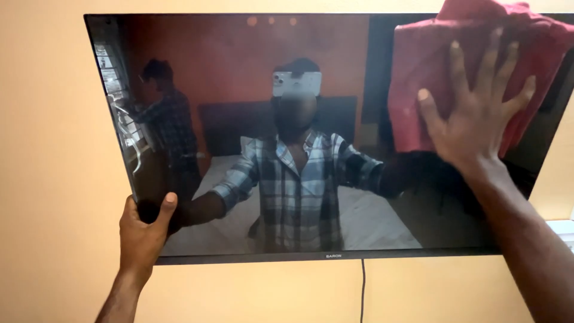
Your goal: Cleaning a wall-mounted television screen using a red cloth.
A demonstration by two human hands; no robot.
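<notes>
- Right hand (478, 113) lies flat on a dark red cloth (418, 78), fingers (457, 66) spread apart, palm pressing the cloth against the upper right part of the TV screen (239, 119).
- Left hand (140, 230) grips the lower left corner of the screen: thumb on the glass, other fingers wrapped behind the edge and out of view.
- Cloth is bunched; part of it sticks up past the top edge of the screen.
- Judgement: light, even pressure is right here, since a thin panel flexes. Keep the left hand bracing the frame, not the glass; that thumb is likely to leave a print.
- Judgement: refold the cloth flatter so that more of it touches the screen.
- Screen is off and very reflective; streaks would show best from an angle.
- TV hangs on a plain peach wall (54, 149), and a black cable (362, 290) drops from the bottom bezel.
- No surface in view.
- Reflected in the glass: a person in a plaid shirt, a second person near a window at left, a bed with light sheet, a red-orange wall.
</notes>
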